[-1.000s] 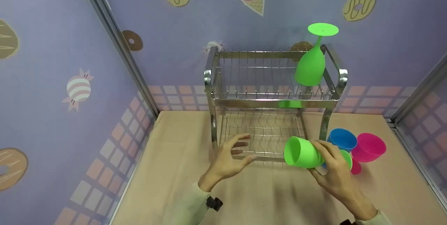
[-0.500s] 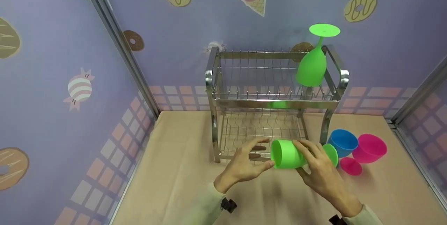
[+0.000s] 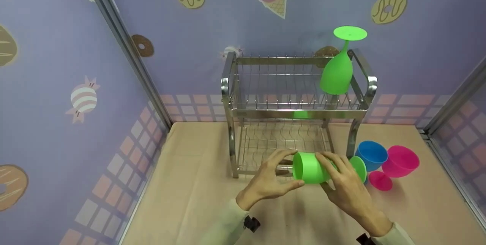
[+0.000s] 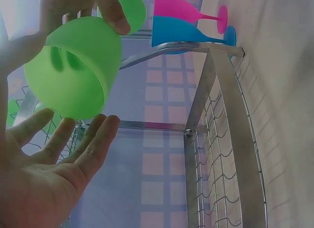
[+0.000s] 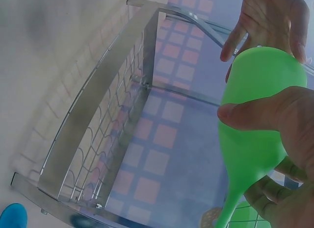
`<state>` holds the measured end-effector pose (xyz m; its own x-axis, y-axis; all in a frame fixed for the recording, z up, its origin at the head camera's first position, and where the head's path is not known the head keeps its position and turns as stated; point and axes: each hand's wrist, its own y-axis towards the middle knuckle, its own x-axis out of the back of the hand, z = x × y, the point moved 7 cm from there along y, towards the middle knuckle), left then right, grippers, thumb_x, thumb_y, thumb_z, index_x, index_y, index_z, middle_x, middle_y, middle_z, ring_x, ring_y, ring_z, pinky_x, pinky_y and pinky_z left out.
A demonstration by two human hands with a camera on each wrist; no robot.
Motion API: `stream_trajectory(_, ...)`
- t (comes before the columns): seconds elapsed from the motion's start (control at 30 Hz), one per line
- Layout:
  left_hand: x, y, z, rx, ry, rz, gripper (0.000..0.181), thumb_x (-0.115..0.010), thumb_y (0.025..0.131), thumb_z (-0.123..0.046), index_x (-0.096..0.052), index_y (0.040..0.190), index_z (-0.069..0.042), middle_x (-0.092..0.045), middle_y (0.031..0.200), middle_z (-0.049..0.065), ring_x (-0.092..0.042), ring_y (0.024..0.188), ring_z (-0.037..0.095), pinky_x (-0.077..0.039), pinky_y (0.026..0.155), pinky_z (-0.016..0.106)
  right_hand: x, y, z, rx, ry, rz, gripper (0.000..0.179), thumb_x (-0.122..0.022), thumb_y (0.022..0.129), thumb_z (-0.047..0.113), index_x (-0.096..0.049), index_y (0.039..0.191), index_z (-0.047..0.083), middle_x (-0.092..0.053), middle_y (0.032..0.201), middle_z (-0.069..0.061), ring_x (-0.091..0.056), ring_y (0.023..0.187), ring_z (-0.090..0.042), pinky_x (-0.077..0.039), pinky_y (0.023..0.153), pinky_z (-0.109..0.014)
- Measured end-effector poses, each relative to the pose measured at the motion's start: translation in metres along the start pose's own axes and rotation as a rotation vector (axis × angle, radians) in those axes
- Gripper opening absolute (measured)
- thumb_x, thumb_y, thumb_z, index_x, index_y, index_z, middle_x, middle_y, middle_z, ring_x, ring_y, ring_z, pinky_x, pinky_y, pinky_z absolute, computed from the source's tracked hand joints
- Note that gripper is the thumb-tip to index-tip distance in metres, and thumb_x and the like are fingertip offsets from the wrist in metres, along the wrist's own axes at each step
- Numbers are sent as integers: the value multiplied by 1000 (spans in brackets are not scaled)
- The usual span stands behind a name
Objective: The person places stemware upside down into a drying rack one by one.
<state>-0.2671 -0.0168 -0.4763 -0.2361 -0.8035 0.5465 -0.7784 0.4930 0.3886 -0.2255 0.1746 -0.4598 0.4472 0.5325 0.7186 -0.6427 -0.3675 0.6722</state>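
A green plastic wine glass (image 3: 312,169) is held on its side above the table, in front of the rack, its mouth facing left. My right hand (image 3: 346,184) grips it around the lower bowl, thumb on one side and fingers on the other, as the right wrist view shows of the glass (image 5: 250,139). My left hand (image 3: 267,180) has thumb and fingertips on opposite sides of the rim. In the left wrist view the open mouth of the glass (image 4: 91,46) lies between left thumb and fingers (image 4: 64,135). The glass's foot (image 3: 358,169) sticks out behind my right hand.
A two-tier metal dish rack (image 3: 296,114) stands at the back. Upside down on its top tier, at the right, is another green wine glass (image 3: 338,74). Blue (image 3: 372,155) and pink (image 3: 400,161) wine glasses are on the table right of the rack. Patterned walls surround the table.
My right hand has brought the green wine glass to the left. My left hand has moved right to meet it, its thumb and fingertips now at the rim.
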Motion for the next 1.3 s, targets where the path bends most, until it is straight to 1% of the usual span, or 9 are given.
stream_trajectory(0.33,-1,2,2,-26,-89,-19,72,-88,87,-36,-57,150,-20,-60,141,6,-67,117,15,-59,101,30,0,-1,3,1,1,1,104,-105,50,-7,-63,144,5,-66,133,-19,-63,118,-38,-63,96,-57)
stream_trajectory(0.63,0,3,2,-47,-131,-25,71,-88,87,-31,-56,148,-17,-59,141,10,-72,111,18,-62,97,28,3,-2,3,-10,-8,9,106,-105,50,-7,-62,146,6,-66,136,-17,-64,120,-37,-61,100,-53)
stream_trajectory(0.73,0,3,3,-48,-142,-26,71,-87,87,-32,-56,148,-14,-60,141,11,-73,110,20,-64,95,31,6,-3,5,-8,-18,-3,104,-105,50,-7,-63,145,6,-66,137,-16,-64,121,-34,-58,103,-46)
stream_trajectory(0.9,4,1,7,-8,-161,-29,72,-86,87,-34,-56,148,-9,-62,140,11,-73,111,20,-65,92,31,13,-5,7,8,-1,-50,98,-104,52,-8,-66,141,4,-68,134,-17,-65,121,-34,-41,118,-14)
stream_trajectory(0.97,6,0,9,13,-159,-38,73,-86,87,-35,-56,148,-10,-62,140,11,-73,111,20,-65,90,30,16,-7,7,14,3,-64,94,-104,54,-8,-67,139,4,-68,133,-17,-65,120,-33,-39,117,-10)
stream_trajectory(1.1,10,-2,14,63,-199,-50,71,-87,86,-32,-56,148,-16,-60,141,10,-72,113,21,-66,87,30,19,-12,6,18,46,-78,80,-100,64,-6,-68,137,3,-68,132,-17,-65,118,-30,-58,94,-15)
stream_trajectory(1.17,12,-3,17,91,-236,-57,70,-87,85,-29,-56,147,-17,-60,141,11,-72,114,23,-67,86,34,21,-15,5,19,93,-91,57,-92,84,7,-69,136,1,-68,131,-17,-64,116,-29,-60,86,-15)
stream_trajectory(1.23,13,-3,18,106,-265,-63,69,-87,85,-25,-55,145,-16,-59,140,12,-72,114,25,-67,87,37,21,-19,2,1,157,-103,45,-80,98,23,-69,135,1,-69,131,-16,-65,114,-28,-56,88,-9)
stream_trajectory(1.3,13,-3,19,117,-284,-69,69,-87,84,-23,-54,144,-15,-58,139,14,-72,113,26,-67,87,40,21,-23,-1,-30,216,-124,43,-76,101,30,-70,134,2,-70,130,-14,-67,112,-27,-52,96,-6)
